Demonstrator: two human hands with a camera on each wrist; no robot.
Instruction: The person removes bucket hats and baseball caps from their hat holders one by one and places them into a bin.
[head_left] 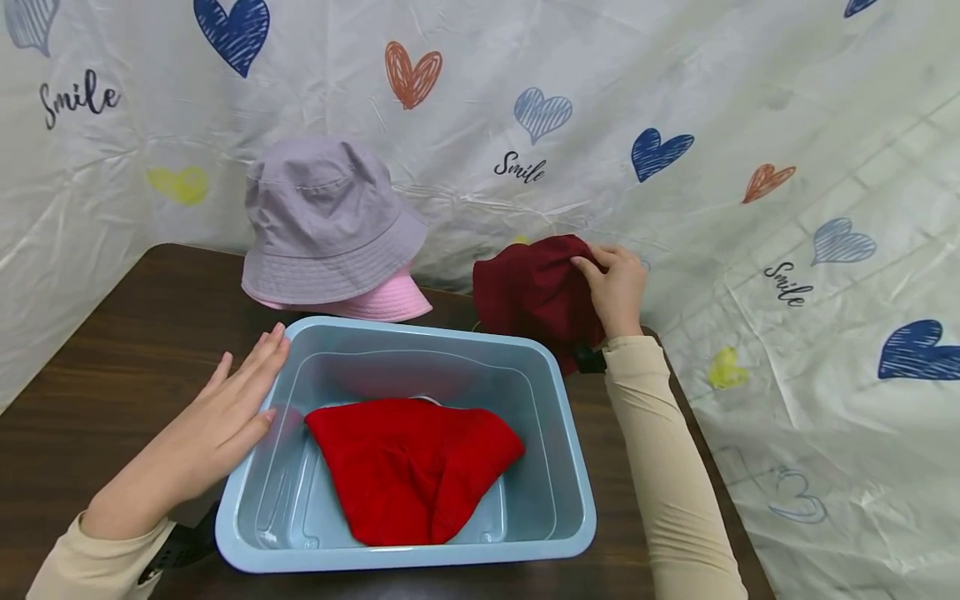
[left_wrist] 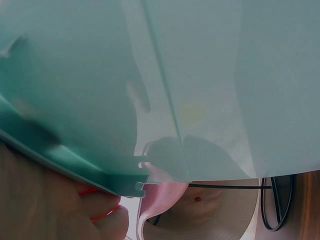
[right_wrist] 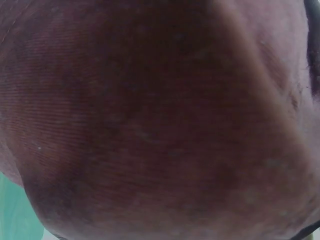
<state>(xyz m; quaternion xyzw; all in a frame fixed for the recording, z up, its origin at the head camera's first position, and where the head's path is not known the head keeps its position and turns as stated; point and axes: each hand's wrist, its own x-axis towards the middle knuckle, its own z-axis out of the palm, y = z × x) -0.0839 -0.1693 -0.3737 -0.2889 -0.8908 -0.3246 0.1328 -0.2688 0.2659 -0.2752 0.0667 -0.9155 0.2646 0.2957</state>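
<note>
My right hand [head_left: 618,287] pinches the upper right edge of a dark red cloth hat [head_left: 528,287], behind the far right corner of a light blue plastic tub [head_left: 405,558]. Its finely ribbed fabric [right_wrist: 135,125] nearly fills the right wrist view. My left hand [head_left: 213,429] rests against the tub's left rim with straight fingers. A bright red hat [head_left: 420,467] lies in the tub. In the left wrist view, the tub's pale wall [left_wrist: 200,90] takes up most of the picture, and part of the left hand [left_wrist: 45,200] shows at lower left.
Behind the tub's far left side, a lavender bucket hat [head_left: 330,225] sits on top of a pink hat [head_left: 390,302]. Everything stands on a dark wooden table [head_left: 97,392]. A white sheet printed with hearts [head_left: 465,50] hangs behind and along the right side.
</note>
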